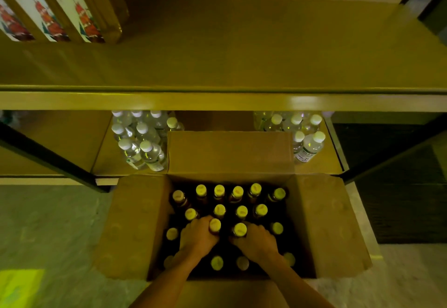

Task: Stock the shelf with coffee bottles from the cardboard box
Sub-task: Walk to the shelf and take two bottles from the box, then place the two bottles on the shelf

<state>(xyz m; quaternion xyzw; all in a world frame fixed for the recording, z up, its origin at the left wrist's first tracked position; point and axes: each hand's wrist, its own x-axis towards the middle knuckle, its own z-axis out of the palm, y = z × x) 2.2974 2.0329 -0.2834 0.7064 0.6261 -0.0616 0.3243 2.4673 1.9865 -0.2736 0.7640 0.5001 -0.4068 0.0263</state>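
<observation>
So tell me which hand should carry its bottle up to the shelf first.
Right, probably. The left hand and right hand each grip a coffee bottle, but the shelf is free above the right, while printed boxes stand at its left end.

Your view is dim, with a heavy yellow-green cast. The shelf edge catches pale glare at right, a bright patch lies on the floor lower left, the box is near black inside, and wide-angle distortion bends the edges.

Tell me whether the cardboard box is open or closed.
Open. The cardboard box has its flaps spread outward, and the capped coffee bottles standing inside show from above.
</observation>
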